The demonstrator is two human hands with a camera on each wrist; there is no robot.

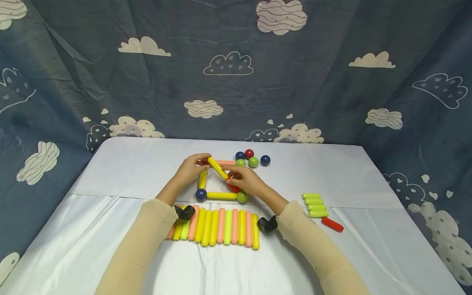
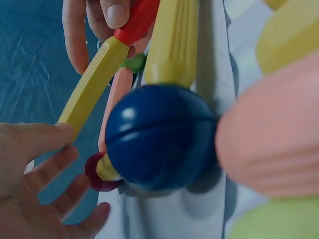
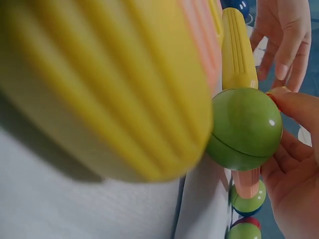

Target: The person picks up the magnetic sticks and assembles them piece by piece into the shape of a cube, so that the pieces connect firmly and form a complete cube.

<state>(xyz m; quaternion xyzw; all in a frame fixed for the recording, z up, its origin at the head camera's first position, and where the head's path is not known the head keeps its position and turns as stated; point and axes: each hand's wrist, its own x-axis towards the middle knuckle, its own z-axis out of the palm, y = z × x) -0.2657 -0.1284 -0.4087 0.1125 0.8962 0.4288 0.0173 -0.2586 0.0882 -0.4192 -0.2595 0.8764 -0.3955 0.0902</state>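
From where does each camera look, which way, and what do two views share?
Head: worn on the head, facing forward and down over a white cloth; beige sleeves, left hand and right hand show.
Left wrist: on that wrist, facing past a glossy blue ball toward the work; both hands show in part.
Right wrist: on that wrist, facing past a glossy green ball; both hands show in part.
Head and left wrist share the tilted, ridged yellow plastic rod, end to end with a red plastic rod.
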